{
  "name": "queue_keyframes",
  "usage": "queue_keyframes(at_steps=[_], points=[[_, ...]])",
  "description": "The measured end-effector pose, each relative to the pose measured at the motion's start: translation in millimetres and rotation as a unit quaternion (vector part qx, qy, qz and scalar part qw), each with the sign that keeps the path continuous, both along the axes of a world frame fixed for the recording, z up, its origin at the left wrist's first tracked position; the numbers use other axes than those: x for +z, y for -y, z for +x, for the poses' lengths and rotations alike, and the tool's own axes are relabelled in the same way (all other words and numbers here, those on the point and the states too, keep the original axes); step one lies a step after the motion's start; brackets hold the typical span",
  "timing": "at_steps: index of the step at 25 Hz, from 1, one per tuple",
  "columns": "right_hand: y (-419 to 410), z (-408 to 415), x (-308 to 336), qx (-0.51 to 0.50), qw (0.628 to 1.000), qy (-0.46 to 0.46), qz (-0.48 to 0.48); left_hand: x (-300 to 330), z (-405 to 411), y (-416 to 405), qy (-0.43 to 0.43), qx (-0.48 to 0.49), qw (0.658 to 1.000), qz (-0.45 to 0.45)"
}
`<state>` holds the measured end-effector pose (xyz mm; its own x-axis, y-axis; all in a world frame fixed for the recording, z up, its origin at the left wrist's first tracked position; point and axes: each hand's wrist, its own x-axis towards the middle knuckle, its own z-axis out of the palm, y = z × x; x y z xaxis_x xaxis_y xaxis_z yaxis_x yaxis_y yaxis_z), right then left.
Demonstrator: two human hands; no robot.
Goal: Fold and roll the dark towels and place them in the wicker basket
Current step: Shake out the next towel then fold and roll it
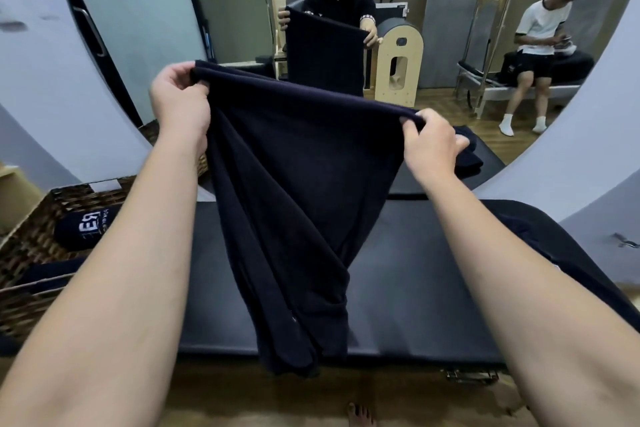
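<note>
In the wicker basket (pixel 33 229), rolled towel (pixel 85 226).

Woven brown wicker basket (pixel 33 246) ran off the left edge; beside it, the hanging dark navy towel (pixel 294 218) hid the black padded bench's (pixel 433 270) middle.

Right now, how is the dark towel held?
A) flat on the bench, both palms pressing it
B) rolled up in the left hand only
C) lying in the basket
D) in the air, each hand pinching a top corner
D: the left hand and right hand each pinch a top corner of the dark towel, which hangs down above the black padded bench.
</note>
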<state>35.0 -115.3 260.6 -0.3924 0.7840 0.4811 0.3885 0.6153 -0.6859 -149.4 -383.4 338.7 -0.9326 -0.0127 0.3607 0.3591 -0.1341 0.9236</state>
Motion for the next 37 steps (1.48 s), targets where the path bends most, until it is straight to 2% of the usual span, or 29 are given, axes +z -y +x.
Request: queue_keyframes(at_steps=[5,8,11,18,22,27,30,33,37], points=[[-1,5,58,0.016,0.986,-0.159,0.043,35,4,0,-0.018,0.028,0.999,0.019],[2,12,86,0.052,0.958,-0.27,0.076,54,5,-4,-0.019,0.026,0.998,0.048],[4,23,99,0.072,0.936,-0.325,0.117,60,9,-6,-0.022,0.019,0.997,0.076],[7,37,94,0.059,0.928,-0.351,0.105,57,28,-11,-0.022,-0.005,0.996,0.084],[15,49,90,0.061,0.915,-0.381,0.118,55,41,-5,-0.089,0.001,0.991,0.101],[22,67,104,0.067,0.879,-0.439,0.172,73,57,7,-0.188,0.011,0.97,0.157],[22,71,117,0.067,0.863,-0.462,0.191,84,55,8,-0.207,-0.003,0.963,0.173],[18,65,122,0.072,0.868,-0.454,0.186,82,44,4,-0.192,0.002,0.967,0.17],[-1,38,106,0.068,0.91,-0.389,0.128,55,10,-14,-0.128,0.016,0.985,0.116]])
